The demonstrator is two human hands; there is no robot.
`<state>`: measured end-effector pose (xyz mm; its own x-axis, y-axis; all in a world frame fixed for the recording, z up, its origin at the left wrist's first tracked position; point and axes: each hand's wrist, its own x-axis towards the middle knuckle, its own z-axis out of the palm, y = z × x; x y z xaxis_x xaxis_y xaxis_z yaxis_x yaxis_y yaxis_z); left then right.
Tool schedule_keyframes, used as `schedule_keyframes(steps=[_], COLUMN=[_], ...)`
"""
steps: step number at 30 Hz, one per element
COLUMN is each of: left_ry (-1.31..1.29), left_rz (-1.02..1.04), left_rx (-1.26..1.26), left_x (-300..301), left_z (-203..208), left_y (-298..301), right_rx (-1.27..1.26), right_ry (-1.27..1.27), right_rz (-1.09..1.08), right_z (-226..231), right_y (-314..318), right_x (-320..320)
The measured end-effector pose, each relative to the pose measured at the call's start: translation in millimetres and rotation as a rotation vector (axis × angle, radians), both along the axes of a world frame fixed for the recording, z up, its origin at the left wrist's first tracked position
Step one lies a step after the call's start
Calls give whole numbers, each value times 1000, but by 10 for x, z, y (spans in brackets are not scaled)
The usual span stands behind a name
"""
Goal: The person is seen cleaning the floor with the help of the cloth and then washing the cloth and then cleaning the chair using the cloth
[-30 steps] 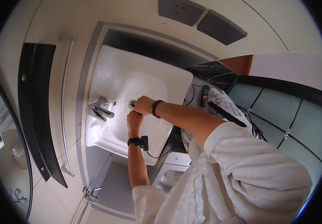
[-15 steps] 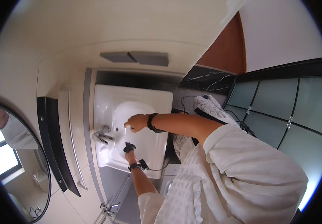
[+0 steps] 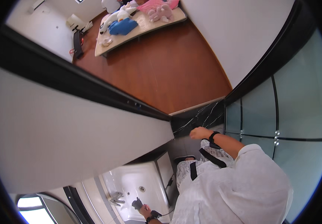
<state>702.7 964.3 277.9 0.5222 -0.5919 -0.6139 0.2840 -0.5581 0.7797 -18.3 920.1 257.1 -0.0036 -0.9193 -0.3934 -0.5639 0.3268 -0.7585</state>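
My left hand [image 3: 144, 211], with a black band on the wrist, sits over the front rim of the white washbasin [image 3: 129, 178] at the bottom of the view. It grips a small dark object [image 3: 136, 203] just right of the chrome tap [image 3: 115, 198]. My right hand [image 3: 198, 133] is lifted well away from the basin, in front of the black marble wall strip [image 3: 202, 117]. Its fingers are curled and nothing shows in them. It also wears a black wristband.
A frosted glass partition [image 3: 291, 112] with black frames stands to the right. A white wall [image 3: 67, 138] fills the left, with a round mirror [image 3: 34, 209] at the bottom left. Beyond a doorway lie a wooden floor [image 3: 161, 63] and a bed with plush toys [image 3: 138, 18].
The view has swung up and away from the basin toward the doorway. My right hand has left the basin and risen to the right. My left hand stays at the basin with the dark object.
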Motion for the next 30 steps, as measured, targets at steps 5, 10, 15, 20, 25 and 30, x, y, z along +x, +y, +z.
schedule_keyframes(steps=[5, 10, 15, 20, 25, 30], left_ry=[-133, -1212, -59, -28, -251, -69], left_rz=[-49, -1493, -497, -697, -1035, -767], left_rx=[-56, -412, 334, 398, 620, 760], left_x=[-1000, -1080, -2555, -3135, -3699, -4439], left_z=[448, 514, 765, 534, 303, 359], left_y=[-97, -133, -528, -967, -1346, -1604], right_rx=[104, 335, 446, 564, 641, 800], right_ry=[-147, -335, -447, -429, -516, -444], right_rz=[-555, -828, -974, -1033, -1279, -1336], right_z=[-641, -893, -606, -189, 368, 988], right_y=[1108, 1818, 1976, 1901, 1983, 1657], right_x=[-916, -1139, -1215, -1436, -1578, -1911])
